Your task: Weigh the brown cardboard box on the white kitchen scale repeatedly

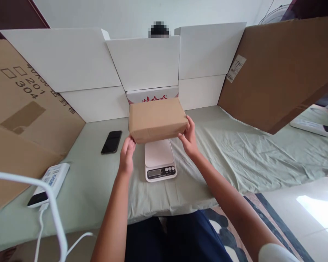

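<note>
A plain brown cardboard box (156, 118) is held in the air between both my hands. My left hand (127, 153) grips its lower left corner. My right hand (189, 137) presses against its right end. Right under the box sits a white kitchen scale (160, 165) with a small display and buttons facing me; the box hovers over the scale's far part and does not seem to rest on it. The surface is a pale green cloth (235, 153).
A black phone (112, 141) lies left of the scale. A white power bank (50, 182) with a white cable lies at the near left. White cardboard panels (144, 62) and brown cardboard sheets (278, 69) wall the back and sides. A white remote (313, 126) lies far right.
</note>
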{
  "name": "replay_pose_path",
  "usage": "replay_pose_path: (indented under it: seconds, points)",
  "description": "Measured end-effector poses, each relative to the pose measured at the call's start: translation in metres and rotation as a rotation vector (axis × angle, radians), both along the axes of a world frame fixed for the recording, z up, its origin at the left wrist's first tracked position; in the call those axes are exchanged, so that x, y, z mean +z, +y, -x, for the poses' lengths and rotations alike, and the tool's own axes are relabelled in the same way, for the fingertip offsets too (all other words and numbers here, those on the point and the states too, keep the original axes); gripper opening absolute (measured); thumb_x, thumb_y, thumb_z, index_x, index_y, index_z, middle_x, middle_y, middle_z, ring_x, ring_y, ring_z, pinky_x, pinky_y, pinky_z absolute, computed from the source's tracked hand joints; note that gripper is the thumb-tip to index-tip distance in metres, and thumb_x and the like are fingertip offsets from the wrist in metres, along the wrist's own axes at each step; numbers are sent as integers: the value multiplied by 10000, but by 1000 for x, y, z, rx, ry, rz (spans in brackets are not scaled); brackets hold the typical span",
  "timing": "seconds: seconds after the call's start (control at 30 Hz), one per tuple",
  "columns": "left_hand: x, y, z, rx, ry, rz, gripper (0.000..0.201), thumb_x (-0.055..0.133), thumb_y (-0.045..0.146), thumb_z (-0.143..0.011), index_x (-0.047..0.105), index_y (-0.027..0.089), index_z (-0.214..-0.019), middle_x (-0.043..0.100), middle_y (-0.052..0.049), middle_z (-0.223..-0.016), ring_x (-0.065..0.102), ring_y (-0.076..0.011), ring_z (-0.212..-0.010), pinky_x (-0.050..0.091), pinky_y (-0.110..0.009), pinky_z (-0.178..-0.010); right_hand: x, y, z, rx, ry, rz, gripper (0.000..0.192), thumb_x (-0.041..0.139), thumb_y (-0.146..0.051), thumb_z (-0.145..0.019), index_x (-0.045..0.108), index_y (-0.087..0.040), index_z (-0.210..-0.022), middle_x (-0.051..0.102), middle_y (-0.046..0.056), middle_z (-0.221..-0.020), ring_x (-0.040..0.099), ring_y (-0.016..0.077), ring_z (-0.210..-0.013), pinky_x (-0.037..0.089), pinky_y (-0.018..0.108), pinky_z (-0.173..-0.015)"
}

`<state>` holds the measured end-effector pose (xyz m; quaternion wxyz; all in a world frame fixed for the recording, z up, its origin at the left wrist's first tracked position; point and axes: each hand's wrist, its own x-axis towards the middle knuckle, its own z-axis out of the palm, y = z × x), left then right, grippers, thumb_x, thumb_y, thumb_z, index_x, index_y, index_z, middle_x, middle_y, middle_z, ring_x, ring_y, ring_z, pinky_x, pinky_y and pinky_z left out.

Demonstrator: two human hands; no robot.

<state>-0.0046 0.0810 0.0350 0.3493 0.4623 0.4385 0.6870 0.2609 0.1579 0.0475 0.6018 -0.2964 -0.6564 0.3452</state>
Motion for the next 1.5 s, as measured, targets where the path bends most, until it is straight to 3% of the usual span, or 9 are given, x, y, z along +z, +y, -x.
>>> replay_pose_path:
  seconds: [0.13, 0.3, 0.43, 0.63, 0.77, 0.97, 1.23, 1.37, 1.5]
  points:
    - [-17, 61, 4, 17, -102, 113, 920, 707, 869, -711, 683, 208, -1350, 599, -202, -1557, 441, -376, -1556, 310, -520, -1292, -20, 42, 18, 24, 29, 99, 1022, 631, -772, -853, 178, -300, -1638, 383, 137, -1685, 453, 342, -1519, 406, 541, -1255]
    - [-46, 80, 9, 18, -158, 189, 893, 684, 876, -720, 676, 220, -1326, 566, -201, -1591, 462, -346, -1549, 308, -508, -1290, -46, 56, 24, 80, 55, 180, 907, 670, -606, -862, 224, -308, -1593, 395, 129, -1680, 485, 328, -1497, 432, 542, -1231]
    - [-49, 78, 12, 16, -124, 196, 848, 663, 838, -780, 668, 218, -1359, 569, -196, -1590, 461, -324, -1552, 307, -483, -1291, -48, 62, 19, 80, 20, 242, 853, 648, -549, -883, 230, -316, -1589, 435, 128, -1663, 538, 322, -1454, 455, 566, -1211]
    - [-40, 71, 31, 156, -158, 126, 910, 514, 844, -862, 566, 231, -1532, 344, -181, -1743, 306, -295, -1629, 272, -441, -1308, -50, 64, 4, -63, 77, 224, 860, 610, -516, -894, 217, -317, -1633, 261, 96, -1764, 234, 294, -1674, 289, 577, -1328]
    - [-40, 69, 30, 135, -165, 163, 839, 529, 820, -879, 612, 262, -1500, 387, -160, -1725, 330, -301, -1618, 276, -471, -1307, -50, 60, 1, -28, 60, 265, 927, 622, -520, -869, 197, -304, -1664, 319, 111, -1748, 286, 297, -1656, 319, 580, -1314]
    - [-45, 70, 13, 24, -116, 202, 939, 629, 850, -795, 638, 200, -1472, 489, -206, -1653, 399, -349, -1579, 305, -495, -1300, -46, 52, 11, 114, 29, 308, 970, 679, -465, -854, 203, -316, -1686, 382, 113, -1732, 573, 304, -1450, 402, 566, -1262]
    - [-42, 72, 6, 70, -107, 167, 949, 685, 827, -767, 649, 170, -1450, 543, -222, -1606, 442, -380, -1553, 330, -525, -1290, -45, 51, 15, 91, -8, 227, 1016, 696, -586, -876, 164, -340, -1705, 376, 93, -1732, 523, 317, -1476, 438, 566, -1239]
    - [-28, 52, 2, 65, -15, 31, 903, 659, 786, -837, 620, 165, -1492, 546, -214, -1607, 440, -362, -1558, 310, -491, -1305, -35, 38, 9, -5, -60, 81, 983, 625, -706, -906, 173, -345, -1701, 289, 83, -1762, 434, 327, -1542, 436, 534, -1244]
    - [-24, 4, -4, 92, 38, -61, 893, 645, 770, -865, 592, 175, -1529, 519, -204, -1632, 402, -375, -1576, 295, -488, -1315, -32, -1, -3, -54, -124, -9, 935, 567, -736, -940, 172, -356, -1698, 252, 77, -1761, 385, 331, -1571, 425, 495, -1257]
